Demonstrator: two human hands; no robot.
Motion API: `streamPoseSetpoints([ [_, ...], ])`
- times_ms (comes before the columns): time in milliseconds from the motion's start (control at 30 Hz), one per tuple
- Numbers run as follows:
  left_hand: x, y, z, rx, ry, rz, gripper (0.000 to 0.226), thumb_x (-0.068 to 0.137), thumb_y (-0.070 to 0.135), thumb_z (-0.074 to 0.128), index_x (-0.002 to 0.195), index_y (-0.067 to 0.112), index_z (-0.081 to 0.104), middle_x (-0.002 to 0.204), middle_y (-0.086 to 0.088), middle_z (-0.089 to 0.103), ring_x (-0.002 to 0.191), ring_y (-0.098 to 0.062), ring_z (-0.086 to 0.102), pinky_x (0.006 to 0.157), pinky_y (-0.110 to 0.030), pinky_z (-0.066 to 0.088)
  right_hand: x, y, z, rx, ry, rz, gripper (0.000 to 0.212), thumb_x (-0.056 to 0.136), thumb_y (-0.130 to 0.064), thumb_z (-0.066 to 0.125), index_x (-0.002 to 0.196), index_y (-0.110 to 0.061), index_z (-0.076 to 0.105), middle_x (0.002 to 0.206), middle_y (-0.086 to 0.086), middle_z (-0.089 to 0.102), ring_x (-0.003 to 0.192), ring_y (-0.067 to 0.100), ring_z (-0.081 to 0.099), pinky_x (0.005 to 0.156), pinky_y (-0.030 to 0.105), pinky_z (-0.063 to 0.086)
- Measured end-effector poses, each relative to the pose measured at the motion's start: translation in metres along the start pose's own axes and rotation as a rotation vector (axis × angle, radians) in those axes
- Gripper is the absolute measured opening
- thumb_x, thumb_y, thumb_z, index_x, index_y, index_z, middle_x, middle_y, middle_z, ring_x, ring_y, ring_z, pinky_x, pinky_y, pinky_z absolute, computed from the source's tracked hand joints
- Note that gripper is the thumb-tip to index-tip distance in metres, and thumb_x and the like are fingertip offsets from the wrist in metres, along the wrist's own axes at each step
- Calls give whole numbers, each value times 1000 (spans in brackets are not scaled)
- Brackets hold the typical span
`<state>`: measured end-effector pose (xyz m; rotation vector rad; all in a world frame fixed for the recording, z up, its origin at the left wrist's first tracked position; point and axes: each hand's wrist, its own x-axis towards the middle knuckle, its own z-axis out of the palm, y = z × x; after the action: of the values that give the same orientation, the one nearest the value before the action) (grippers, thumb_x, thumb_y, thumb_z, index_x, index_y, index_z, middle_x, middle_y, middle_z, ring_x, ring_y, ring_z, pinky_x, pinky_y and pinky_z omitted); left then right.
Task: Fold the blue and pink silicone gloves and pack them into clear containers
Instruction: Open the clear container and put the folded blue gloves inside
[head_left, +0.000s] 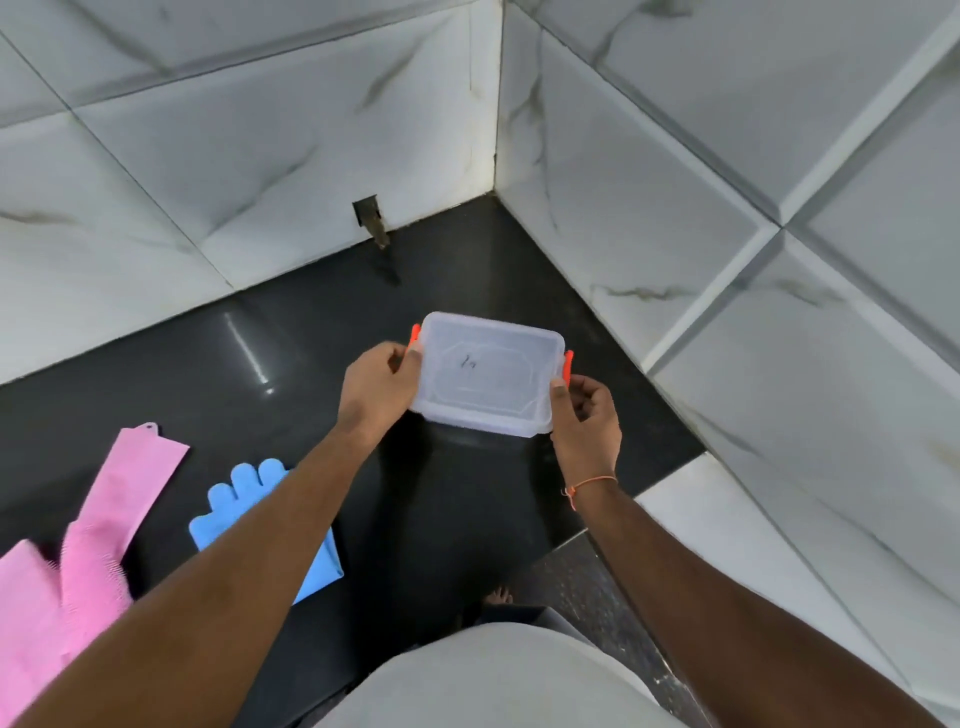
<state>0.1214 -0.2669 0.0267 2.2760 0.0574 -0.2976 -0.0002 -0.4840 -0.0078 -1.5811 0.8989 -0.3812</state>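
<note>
1. Here I see the clear container (488, 374), a rounded rectangle of frosted, translucent plastic with its lid on and an orange clip at each short end, held just above the glossy black worktop (311, 332).
2. My left hand (376, 387) grips its left end, thumb curled onto the lid beside the orange clip.
3. My right hand (587, 415) pinches the near right corner, fingers curled round the edge; a thin orange thread circles that wrist.
4. The blue glove (244, 499) lies flat on the worktop to the left, smooth, fingers pointing away, partly hidden under my left forearm.
5. The pink gloves (88, 561) lie further left, one showing a bristly, nubbed palm.
6. White marble-veined tiles (260, 130) wall the corner.
</note>
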Motion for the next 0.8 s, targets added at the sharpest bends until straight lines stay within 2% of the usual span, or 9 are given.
streamPoseSetpoints([
  [100,-36,-25,-18,-63,50,-90,53,109,53,51,73,17,66,72,0,73,74,-26,74,72,-44,63,2,-6,15,-68,-107,-50,21,99,-49,68,113,-35,76,97,-20,77,91,0,73,83,24,64],
  [167,-55,-39,-25,-110,98,-141,55,109,47,50,74,7,64,72,-10,72,79,-38,74,78,-57,66,-1,-10,26,-117,-175,-90,28,101,-49,65,116,-31,80,96,-22,77,91,-8,71,73,8,58],
  [233,-70,-49,-27,-145,128,-181,54,110,44,50,77,4,66,74,-12,74,82,-40,74,77,-60,65,-3,-13,35,-158,-206,-118,29,103,-48,63,113,-29,82,94,-20,78,89,-7,70,68,5,54],
  [367,-90,-64,-30,-162,192,-227,47,114,34,46,79,13,69,78,-3,77,81,-28,77,75,-52,67,-5,-12,47,-244,-263,-167,32,106,-45,59,102,-25,83,86,-14,76,83,8,73,74,24,63],
  [433,-95,-70,-31,-147,219,-249,44,115,34,44,82,19,70,83,0,78,84,-23,78,77,-43,66,-6,-7,48,-277,-275,-182,38,108,-43,56,89,-21,80,78,-7,74,79,16,72,71,31,64],
  [500,-97,-75,-35,-139,214,-268,45,116,37,44,85,18,71,84,-2,78,86,-23,77,78,-43,65,-9,-3,48,-287,-288,-169,45,108,-44,54,81,-15,75,74,3,72,76,24,70,69,40,63],
  [567,-96,-79,-40,-188,190,-292,45,116,37,45,88,15,73,86,-3,79,87,-24,79,79,-41,67,-12,0,47,-276,-294,-97,50,108,-44,52,81,-7,71,78,12,72,81,34,71,70,48,64],
  [667,-92,-76,-50,-393,168,-392,42,117,28,46,93,10,74,89,-5,82,92,-26,82,74,-32,69,-18,5,39,-240,-332,63,45,109,-42,51,84,-13,76,79,5,78,83,29,78,75,47,68],
  [800,-92,-70,-57,-423,199,-397,38,115,28,43,102,0,65,98,-16,73,95,-25,73,97,-51,66,-22,6,26,-366,-387,24,30,108,-40,55,97,-23,77,89,-2,79,88,22,76,89,48,65],
])
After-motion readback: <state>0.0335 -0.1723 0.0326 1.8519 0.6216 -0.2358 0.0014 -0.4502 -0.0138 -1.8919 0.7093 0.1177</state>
